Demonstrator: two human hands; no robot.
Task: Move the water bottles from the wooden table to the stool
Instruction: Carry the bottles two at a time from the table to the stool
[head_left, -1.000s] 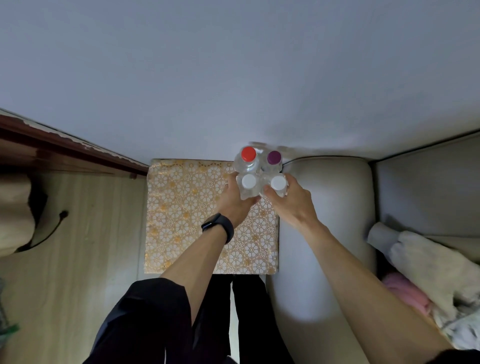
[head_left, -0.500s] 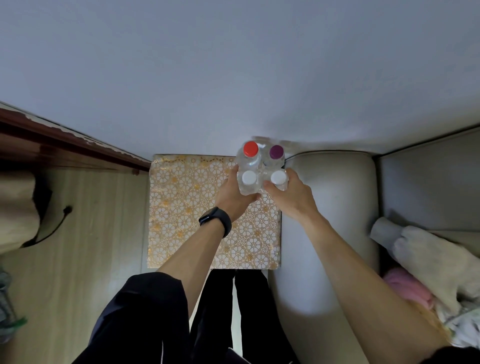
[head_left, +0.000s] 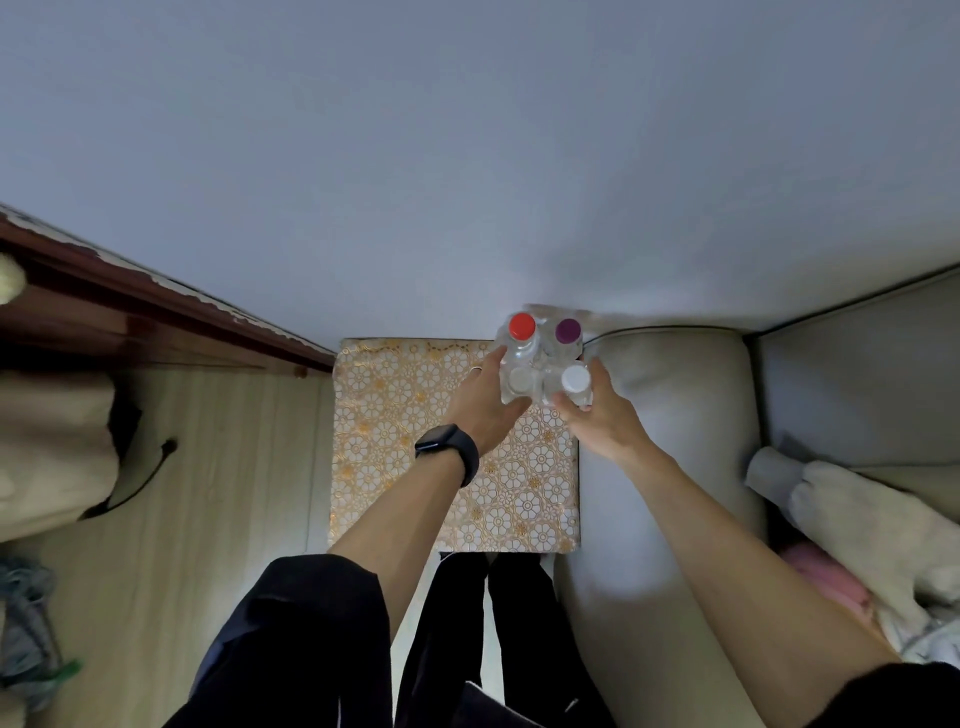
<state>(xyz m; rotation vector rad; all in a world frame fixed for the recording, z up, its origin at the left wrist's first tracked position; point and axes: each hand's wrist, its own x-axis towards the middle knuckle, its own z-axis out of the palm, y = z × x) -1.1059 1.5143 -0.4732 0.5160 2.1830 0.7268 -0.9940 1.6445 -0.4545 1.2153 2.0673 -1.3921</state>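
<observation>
A gray sofa (head_left: 675, 415) sits just right of the flowery surface (head_left: 415, 415). Four clear bottles (head_left: 540, 364) are bunched at its far right corner, with red, purple and white caps. I cannot tell what is inside. The left hand (head_left: 485, 405) and right hand (head_left: 600, 421) hold the bunch from each side, fingers curled round it. A black watch (head_left: 448, 451) is on the left wrist.

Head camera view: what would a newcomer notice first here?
Four clear water bottles bunched together, capped red, purple and white, gripped between the left hand and right hand. They are over the far right corner of a gold floral-patterned stool top, beside a beige sofa arm.
</observation>
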